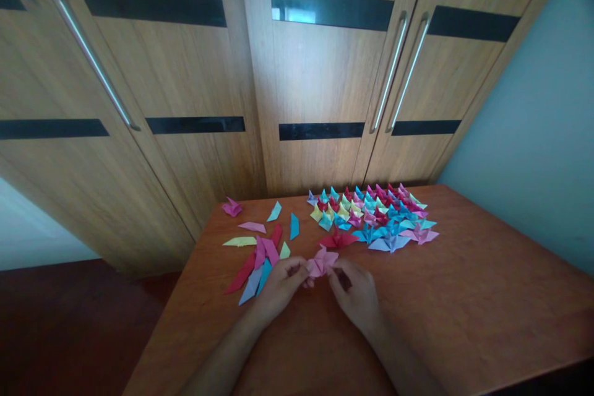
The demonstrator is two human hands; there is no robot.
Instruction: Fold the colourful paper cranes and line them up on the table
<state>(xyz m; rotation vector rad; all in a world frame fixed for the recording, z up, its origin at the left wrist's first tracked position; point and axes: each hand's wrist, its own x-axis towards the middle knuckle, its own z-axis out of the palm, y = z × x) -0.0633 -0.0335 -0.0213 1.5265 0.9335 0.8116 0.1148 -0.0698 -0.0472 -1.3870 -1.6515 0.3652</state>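
Note:
A pink origami crane is held just above the table between my two hands. On its left side, my left hand pinches the paper between thumb and fingers. My right hand grips the opposite side with thumb and forefinger. Left of my left hand lies a loose heap of folded paper strips, among them a red strip, a lavender strip and a magenta strip. Just behind the held crane sits a red paper crane.
Rows of several coloured cranes fill the table's far right part. A single magenta crane rests at the far left corner. The brown table stands against a wooden wardrobe, with a pale wall on the right.

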